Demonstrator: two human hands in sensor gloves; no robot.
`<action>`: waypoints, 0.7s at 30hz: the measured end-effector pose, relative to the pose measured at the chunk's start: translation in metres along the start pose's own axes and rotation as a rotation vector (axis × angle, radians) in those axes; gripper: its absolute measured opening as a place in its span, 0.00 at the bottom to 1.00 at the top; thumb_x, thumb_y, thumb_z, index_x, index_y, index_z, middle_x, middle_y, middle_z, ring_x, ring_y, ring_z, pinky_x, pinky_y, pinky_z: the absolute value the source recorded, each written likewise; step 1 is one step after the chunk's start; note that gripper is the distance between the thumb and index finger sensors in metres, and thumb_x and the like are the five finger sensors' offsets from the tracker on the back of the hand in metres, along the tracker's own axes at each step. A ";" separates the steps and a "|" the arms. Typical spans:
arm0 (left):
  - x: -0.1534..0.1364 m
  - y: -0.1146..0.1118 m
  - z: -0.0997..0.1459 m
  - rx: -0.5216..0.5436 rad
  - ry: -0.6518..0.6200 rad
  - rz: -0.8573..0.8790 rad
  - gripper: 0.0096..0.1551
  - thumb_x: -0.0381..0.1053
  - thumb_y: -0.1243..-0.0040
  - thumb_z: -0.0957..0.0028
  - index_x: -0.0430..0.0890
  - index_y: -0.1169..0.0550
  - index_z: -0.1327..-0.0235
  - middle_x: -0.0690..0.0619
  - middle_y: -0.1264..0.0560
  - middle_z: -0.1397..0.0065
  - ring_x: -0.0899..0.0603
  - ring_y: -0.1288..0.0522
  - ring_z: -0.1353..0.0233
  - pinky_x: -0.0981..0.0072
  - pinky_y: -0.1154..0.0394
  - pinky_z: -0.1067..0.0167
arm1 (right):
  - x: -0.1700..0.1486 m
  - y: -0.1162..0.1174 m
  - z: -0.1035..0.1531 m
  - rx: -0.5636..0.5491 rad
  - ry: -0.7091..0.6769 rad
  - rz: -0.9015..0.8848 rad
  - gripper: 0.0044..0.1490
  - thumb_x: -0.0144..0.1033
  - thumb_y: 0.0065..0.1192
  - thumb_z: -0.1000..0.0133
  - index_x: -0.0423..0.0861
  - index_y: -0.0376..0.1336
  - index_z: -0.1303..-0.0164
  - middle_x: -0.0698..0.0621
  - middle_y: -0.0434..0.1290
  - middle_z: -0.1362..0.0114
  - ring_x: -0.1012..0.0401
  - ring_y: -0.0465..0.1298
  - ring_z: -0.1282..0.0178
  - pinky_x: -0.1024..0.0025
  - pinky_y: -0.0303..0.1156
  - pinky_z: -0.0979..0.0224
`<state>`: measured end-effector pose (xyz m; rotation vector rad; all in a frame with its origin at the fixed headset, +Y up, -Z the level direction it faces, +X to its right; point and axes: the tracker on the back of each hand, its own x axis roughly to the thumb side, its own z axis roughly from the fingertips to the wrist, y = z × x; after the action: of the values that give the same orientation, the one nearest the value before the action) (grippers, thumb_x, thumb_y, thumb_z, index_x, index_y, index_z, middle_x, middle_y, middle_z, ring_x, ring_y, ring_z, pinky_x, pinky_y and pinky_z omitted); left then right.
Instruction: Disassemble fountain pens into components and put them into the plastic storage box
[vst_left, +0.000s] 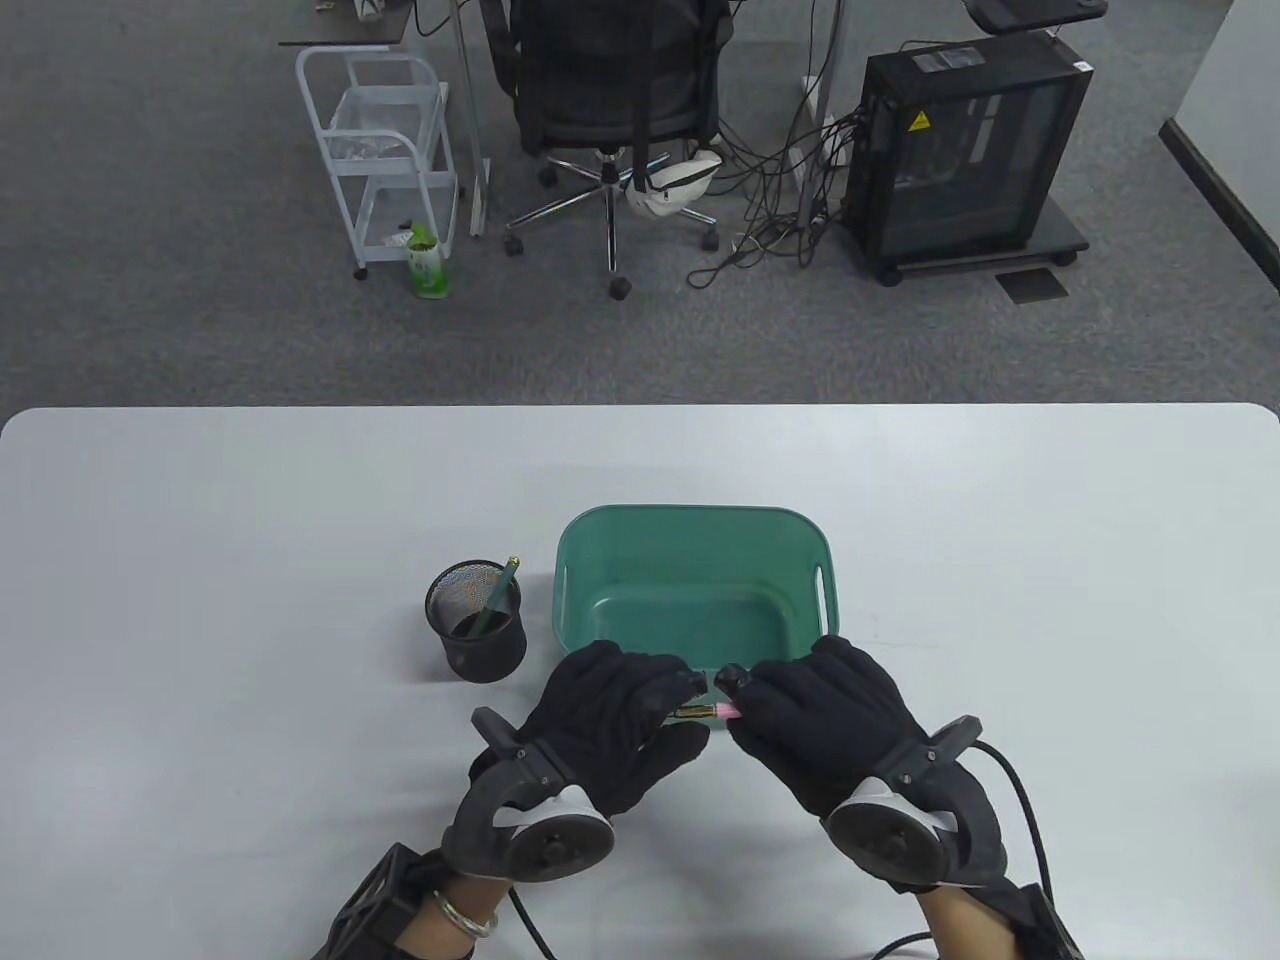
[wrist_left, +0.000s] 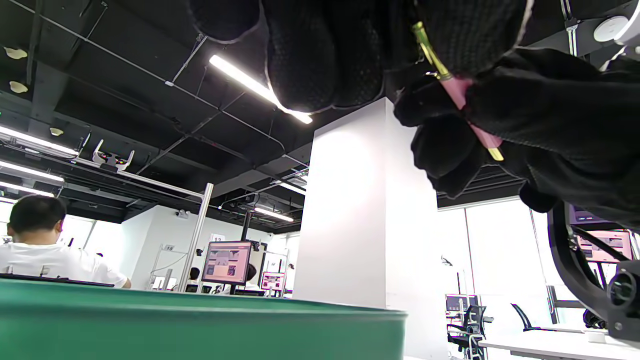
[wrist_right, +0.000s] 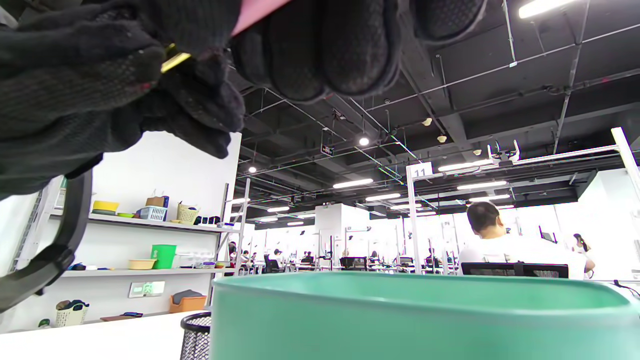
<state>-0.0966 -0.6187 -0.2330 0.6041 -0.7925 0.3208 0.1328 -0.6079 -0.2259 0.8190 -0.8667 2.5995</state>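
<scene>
A pink fountain pen with gold trim is held level between both hands, just in front of the green plastic storage box. My left hand grips its gold-trimmed end and my right hand grips the pink end. In the left wrist view the pen runs slanted between the black gloved fingers, and in the right wrist view only a pink tip and a gold bit show. A green pen stands in the black mesh cup.
The mesh cup stands left of the box, whose floor shows bare. The box rim fills the bottom of the left wrist view, and the same rim lies low in the right wrist view. Beyond the table are a chair and a cart.
</scene>
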 end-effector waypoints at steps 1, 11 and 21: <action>0.000 0.000 0.000 0.002 -0.002 0.001 0.25 0.60 0.43 0.32 0.46 0.26 0.31 0.50 0.21 0.30 0.46 0.21 0.33 0.46 0.35 0.23 | 0.000 0.000 0.000 0.000 0.000 0.000 0.27 0.53 0.58 0.40 0.58 0.70 0.32 0.58 0.76 0.35 0.62 0.76 0.38 0.52 0.64 0.19; 0.000 0.000 0.001 0.012 0.002 0.006 0.24 0.60 0.45 0.32 0.45 0.23 0.36 0.50 0.18 0.35 0.46 0.19 0.38 0.47 0.32 0.26 | 0.000 0.003 0.001 0.008 -0.005 0.004 0.27 0.53 0.58 0.40 0.58 0.70 0.32 0.58 0.76 0.35 0.62 0.76 0.38 0.52 0.64 0.19; -0.002 -0.002 0.001 0.010 0.006 0.026 0.27 0.60 0.56 0.29 0.44 0.18 0.42 0.49 0.15 0.41 0.46 0.17 0.43 0.48 0.30 0.29 | 0.001 0.003 0.001 0.003 -0.010 -0.001 0.27 0.53 0.58 0.40 0.58 0.70 0.32 0.58 0.76 0.35 0.62 0.76 0.38 0.52 0.64 0.19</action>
<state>-0.0976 -0.6208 -0.2350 0.6022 -0.7934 0.3502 0.1312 -0.6106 -0.2259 0.8338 -0.8652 2.5982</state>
